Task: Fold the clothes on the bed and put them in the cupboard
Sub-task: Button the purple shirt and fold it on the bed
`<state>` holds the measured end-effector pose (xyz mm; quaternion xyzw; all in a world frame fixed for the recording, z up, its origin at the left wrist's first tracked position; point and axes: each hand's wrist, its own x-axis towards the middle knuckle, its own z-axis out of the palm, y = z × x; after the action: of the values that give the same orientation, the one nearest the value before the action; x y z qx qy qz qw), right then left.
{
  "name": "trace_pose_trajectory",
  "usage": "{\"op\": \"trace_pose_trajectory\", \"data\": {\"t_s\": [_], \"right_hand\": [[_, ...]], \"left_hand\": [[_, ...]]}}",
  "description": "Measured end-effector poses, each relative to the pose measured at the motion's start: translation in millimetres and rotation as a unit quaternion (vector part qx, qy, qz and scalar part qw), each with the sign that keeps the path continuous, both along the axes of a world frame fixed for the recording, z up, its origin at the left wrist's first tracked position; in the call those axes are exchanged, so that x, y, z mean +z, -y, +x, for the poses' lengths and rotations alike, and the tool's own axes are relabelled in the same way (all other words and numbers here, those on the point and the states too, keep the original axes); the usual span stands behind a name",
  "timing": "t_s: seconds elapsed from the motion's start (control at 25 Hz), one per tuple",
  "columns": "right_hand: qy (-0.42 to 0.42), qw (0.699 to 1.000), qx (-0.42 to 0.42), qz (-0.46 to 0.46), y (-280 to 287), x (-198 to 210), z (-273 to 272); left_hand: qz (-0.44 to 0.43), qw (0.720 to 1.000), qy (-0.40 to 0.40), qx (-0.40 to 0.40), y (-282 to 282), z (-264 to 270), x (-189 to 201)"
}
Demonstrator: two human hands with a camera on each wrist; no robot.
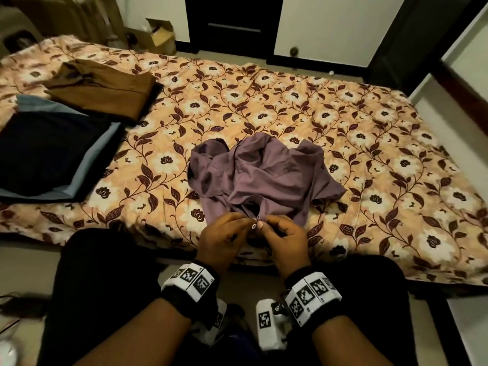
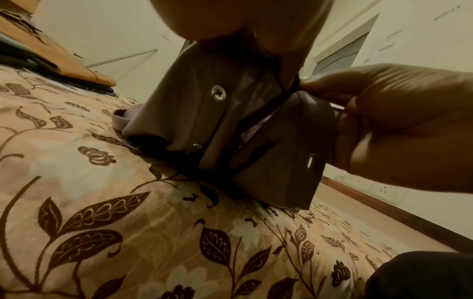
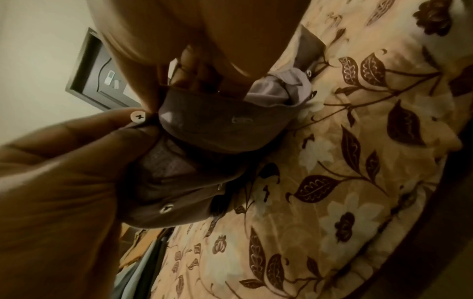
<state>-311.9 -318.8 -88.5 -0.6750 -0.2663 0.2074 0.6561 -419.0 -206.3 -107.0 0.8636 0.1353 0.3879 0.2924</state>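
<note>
I pinch the purple shirt (image 1: 261, 170)'s front edges at the near edge of the bed (image 1: 343, 133), left hand (image 1: 221, 240) on the button side, right hand (image 1: 284, 237) on the buttonhole side, apparently to button it so it folds flat.

Bare forearms, each wrist strapped with a black band (image 1: 182, 294) carrying white blocks printed with black square marker codes (image 1: 311, 294), a white camera housing (image 1: 269, 323) beneath, and black trousers (image 1: 105, 273) over both legs.
</note>
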Motion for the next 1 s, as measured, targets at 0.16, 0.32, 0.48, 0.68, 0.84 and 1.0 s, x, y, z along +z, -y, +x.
{"op": "trace_pose_trajectory", "data": {"t_s": [0.16, 0.32, 0.48, 0.68, 0.84, 1.0], "right_hand": [[0.158, 0.985, 0.064, -0.035, 3.4, -2.0, 5.3], [0.198, 0.972, 0.113, -0.06, 1.5, -6.1, 11.5], [0.199, 0.966, 0.154, -0.065, 0.2, -9.3, 18.3], [0.223, 0.949, 0.205, -0.085, -1.7, -8.1, 25.2], [0.327, 0.923, 0.17, -0.107, -2.8, -12.0, 18.2], [0.404, 0.902, 0.059, -0.143, -4.7, -19.6, 9.5]], "left_hand": [[-0.069, 0.997, -0.021, -0.008, -1.0, -2.4, 3.1], [-0.138, 0.99, -0.04, -0.008, -3.0, -4.6, 6.1], [-0.144, 0.987, -0.059, -0.033, -8.9, -6.8, 1.4], [-0.126, 0.991, -0.02, -0.047, -9.8, -7.2, -5.8], [-0.192, 0.981, -0.007, -0.007, -11.1, -7.4, -6.9], [-0.184, 0.983, -0.005, -0.002, -6.9, -0.3, -2.2]]}}
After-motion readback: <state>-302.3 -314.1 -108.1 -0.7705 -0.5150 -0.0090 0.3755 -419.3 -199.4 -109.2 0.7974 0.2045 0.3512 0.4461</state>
